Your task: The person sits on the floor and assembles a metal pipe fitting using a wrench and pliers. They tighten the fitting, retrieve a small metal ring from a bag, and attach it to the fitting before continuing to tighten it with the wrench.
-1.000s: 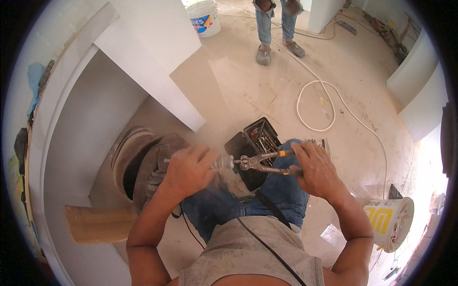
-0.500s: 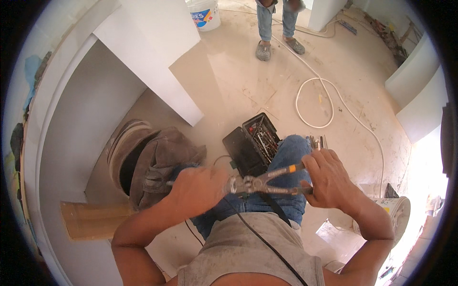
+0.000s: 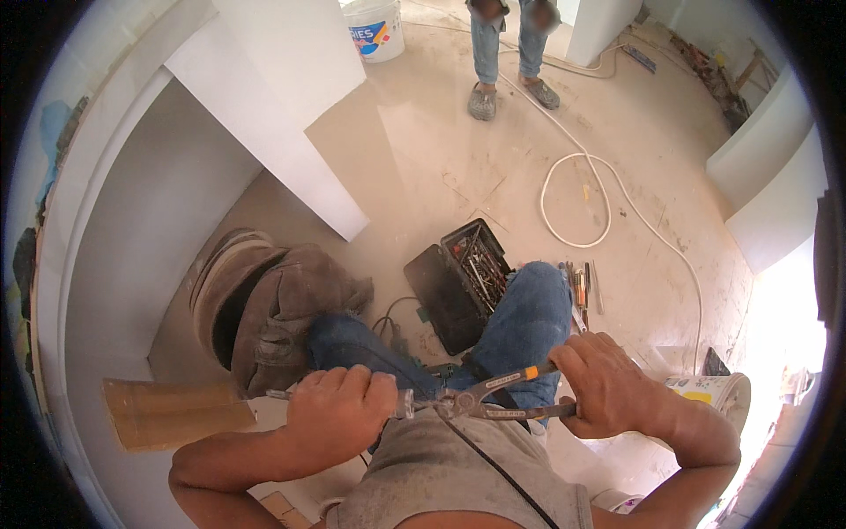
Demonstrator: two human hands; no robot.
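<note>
My left hand (image 3: 344, 404) is closed around a slim metal piece with a cylindrical end (image 3: 405, 404). Its thin tip sticks out on the left side of the fist. In my right hand (image 3: 608, 379) are the spread handles of a pair of pliers (image 3: 511, 380), grey with an orange band. The pliers' head points left, close to the cylindrical end; whether the jaws touch it I cannot tell. Both hands are held low over my lap, in front of my grey shirt (image 3: 476, 454). Below them is my bent leg in blue jeans (image 3: 539, 304).
Beyond my knees lies an open black toolbox (image 3: 449, 309) full of small metal bits. Hand tools (image 3: 580, 286) lie to its right. A brown bag (image 3: 304, 300) is at left, cardboard (image 3: 172, 414) nearer. White cable (image 3: 608, 203) loops across the floor. Another person's legs (image 3: 485, 53) stand ahead.
Both hands, with the pliers and the metal piece, have come down and nearer to my body. My left hand is less blurred now. The other person's feet stay about where they were.
</note>
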